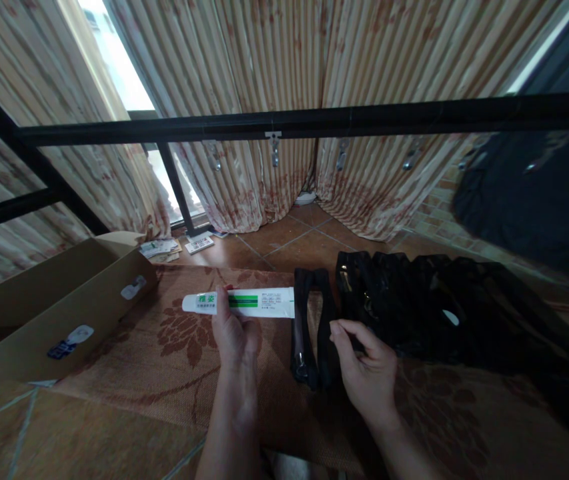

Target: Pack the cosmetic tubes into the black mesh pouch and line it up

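We see the left hand (234, 337) gripping a white tube w/ a green band (241, 303), fingers wrapped round its middle, held level above the patterned mat (174, 347). Cap end points left, flat crimped end right, just beside a pair of black straps (309, 327).

The right hand (367, 373) holds nothing we can make out; thumb and forefinger are pinched lightly together, other fingers curled loosely. It hovers near the straps, at the near-left edge of a black glossy bag (414, 307) lying on the mat, approx. centre-right of the scene. We can't tell if the fingertips touch the bag.

On the left, well apart from the hands, sits an open cardboard box (59, 313) w/ stickers on its side. Beyond it, some papers (164, 248) lie on the tiled floor (284, 240). A black metal bar (314, 121) w/ small hooks crosses the far view, striped curtains (264, 80) behind it. A dark bag (534, 200) hangs far right, blurred.
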Demonstrator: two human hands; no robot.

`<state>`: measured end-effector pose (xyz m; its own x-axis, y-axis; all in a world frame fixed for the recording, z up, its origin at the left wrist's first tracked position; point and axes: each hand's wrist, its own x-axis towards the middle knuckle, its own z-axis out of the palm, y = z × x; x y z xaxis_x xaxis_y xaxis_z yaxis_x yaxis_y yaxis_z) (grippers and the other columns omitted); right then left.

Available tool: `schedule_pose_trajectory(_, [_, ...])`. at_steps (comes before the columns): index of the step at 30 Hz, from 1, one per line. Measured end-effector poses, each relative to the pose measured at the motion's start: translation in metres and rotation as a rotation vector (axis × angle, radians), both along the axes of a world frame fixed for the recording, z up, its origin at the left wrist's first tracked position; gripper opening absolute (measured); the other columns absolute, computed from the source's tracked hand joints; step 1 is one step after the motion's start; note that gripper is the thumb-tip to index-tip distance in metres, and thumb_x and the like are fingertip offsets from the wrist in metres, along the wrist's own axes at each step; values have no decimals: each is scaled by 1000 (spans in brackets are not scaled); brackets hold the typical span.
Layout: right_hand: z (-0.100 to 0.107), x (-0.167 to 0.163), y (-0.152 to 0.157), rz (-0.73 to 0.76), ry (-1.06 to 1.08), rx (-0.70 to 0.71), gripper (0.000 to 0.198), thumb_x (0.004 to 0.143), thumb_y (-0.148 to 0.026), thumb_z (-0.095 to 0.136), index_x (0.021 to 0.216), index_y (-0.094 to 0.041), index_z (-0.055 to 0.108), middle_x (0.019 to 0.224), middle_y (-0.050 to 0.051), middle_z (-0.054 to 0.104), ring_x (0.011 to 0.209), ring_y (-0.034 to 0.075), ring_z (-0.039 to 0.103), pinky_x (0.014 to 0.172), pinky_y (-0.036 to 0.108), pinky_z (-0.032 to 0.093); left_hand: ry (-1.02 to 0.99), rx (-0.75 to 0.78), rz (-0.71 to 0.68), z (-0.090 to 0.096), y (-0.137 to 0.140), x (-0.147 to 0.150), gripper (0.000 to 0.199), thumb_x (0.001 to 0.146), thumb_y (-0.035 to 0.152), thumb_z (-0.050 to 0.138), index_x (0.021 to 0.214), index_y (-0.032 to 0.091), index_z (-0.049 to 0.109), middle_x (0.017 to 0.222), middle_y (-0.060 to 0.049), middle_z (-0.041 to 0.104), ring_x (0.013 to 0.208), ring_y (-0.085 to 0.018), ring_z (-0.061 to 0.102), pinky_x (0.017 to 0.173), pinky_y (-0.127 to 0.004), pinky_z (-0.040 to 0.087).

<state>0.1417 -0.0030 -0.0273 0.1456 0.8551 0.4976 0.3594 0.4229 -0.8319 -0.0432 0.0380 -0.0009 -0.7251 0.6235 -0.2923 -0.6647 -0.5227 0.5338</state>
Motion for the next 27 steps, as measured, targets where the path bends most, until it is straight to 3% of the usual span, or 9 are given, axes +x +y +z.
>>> schedule_pose_trajectory(19, [-1, -1, 1, 4, 6, -5, 17, 90, -31, 61, 82, -20, 70, 72, 0, 69, 67, 14, 66, 61, 22, 51, -24, 2, -1, 2, -1, 1, 15, 90, 20, 61, 77, 15, 64, 72, 3, 64, 66, -6, 62, 72, -17, 48])
schedule_pose_trajectory(27, [-2, 0, 1, 7, 9, -6, 17, 90, -32, 61, 83, -20, 71, 72, 0, 69, 67, 14, 66, 61, 22, 51, 54, 11, -26, -5, 0, -2, 12, 86, 26, 68, 78, 17, 64, 74, 4, 64, 70, -7, 62, 74, -18, 48])
